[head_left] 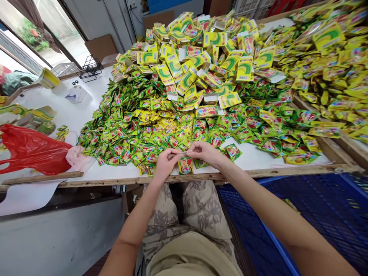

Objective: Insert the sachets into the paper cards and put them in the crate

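Both hands meet at the table's front edge, before a heap of small green and yellow candy packets. My left hand is closed, its thumb and fingers pinching one end of a thin, pale, narrow thing. At its other end, my right hand pinches in the same way. The kind of this thing is not clear, as fingertips cover much of it. Directly below the fingertips shows a green and yellow packet with a red picture; whether it joins the pinched thing I cannot tell. Another green packet lies right of my right hand.
Yellow cartons are piled behind the packets. More yellow packets fill the right side, beyond a wooden divider. A red plastic bag and a black wire rack are at left. A blue crate stands below right.
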Available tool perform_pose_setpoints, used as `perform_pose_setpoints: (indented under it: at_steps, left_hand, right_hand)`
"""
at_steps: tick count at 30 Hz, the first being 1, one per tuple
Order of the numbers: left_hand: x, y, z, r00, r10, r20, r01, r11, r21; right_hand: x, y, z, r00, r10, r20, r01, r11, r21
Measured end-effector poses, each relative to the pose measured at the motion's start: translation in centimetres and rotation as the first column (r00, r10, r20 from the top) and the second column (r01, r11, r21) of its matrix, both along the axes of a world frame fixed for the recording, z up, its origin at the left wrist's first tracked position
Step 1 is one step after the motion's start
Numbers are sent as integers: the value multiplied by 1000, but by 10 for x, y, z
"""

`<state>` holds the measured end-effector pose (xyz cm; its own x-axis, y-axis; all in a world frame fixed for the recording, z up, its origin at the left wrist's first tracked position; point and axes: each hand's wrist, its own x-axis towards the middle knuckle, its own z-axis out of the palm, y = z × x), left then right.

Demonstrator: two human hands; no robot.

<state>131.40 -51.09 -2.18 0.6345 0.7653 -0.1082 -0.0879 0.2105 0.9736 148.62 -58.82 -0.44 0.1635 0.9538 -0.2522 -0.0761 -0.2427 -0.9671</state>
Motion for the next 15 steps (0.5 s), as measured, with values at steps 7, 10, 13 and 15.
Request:
perform_pose_setpoints:
  at_steps: [7, 10, 13, 15]
  left_hand:
    - [-14, -4, -5, 1000, -12, -29, 23, 911, 412]
    - [-15, -3, -5, 999, -4, -40, 20, 908, 418]
    - [-11, -5, -2, 999, 5, -42, 9, 941, 339]
    - [-7, -5, -1, 999, 5, -49, 10, 955, 298]
  right_hand:
    - [-2, -29, -4, 855, -95, 510, -131, 911, 390]
    - [-7, -32, -5, 828, -141, 542, -110, 908, 404]
    - [-13, -29, -7, 837, -185, 515, -55, 908, 416]
    - [-14, -26, -7, 865, -182, 468, -9, 926, 377]
